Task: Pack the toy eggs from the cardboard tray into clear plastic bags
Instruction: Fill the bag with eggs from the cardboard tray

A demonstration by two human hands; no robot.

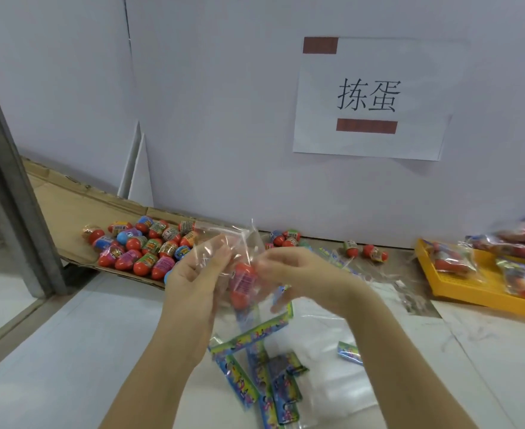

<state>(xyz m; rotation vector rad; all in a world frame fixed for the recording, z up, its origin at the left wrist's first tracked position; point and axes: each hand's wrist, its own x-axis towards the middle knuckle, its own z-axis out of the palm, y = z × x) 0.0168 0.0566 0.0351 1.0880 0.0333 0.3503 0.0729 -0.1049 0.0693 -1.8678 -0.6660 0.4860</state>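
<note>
1. Hands meet at mid-frame: the left hand (197,274) and the right hand (295,270) each pinch a side of one clear plastic bag (242,239), fingers curled on the film. Blur hides the exact fingertip hold.
2. One toy egg (243,281) sits inside that bag between the two hands, its long axis running nearly top to bottom of the frame, slightly tilted.
3. Loose eggs (149,247) lie heaped on the cardboard tray (69,209), up and left of the hands. The left hand is nearer, so the next pick probably falls to it.
4. Filled bags rest in a yellow tray (484,292) at the right edge, nearer the right hand.
5. Flat empty bags (255,370) lie on the table at lower centre, below both hands.
</note>
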